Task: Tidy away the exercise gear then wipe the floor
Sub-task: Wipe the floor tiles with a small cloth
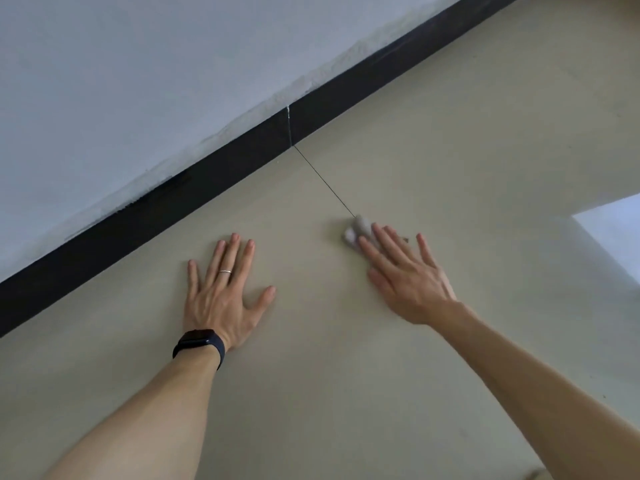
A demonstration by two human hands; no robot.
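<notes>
Both my hands lie on the beige tiled floor (311, 375). My left hand (221, 292) rests flat with its fingers spread; it wears a ring and a dark wristband. My right hand (405, 275) presses with straight fingers on a small whitish-grey cloth wad (356, 228), which pokes out beyond the fingertips. The cloth sits at the near end of a thin tile joint (322, 178). Most of the cloth is hidden under my fingers. No exercise gear is in view.
A black skirting board (207, 181) runs diagonally from lower left to upper right below a pale grey wall (138, 81). A bright patch of light (613, 233) falls on the floor at the right edge. A small brown speck (406, 240) lies by my right fingers.
</notes>
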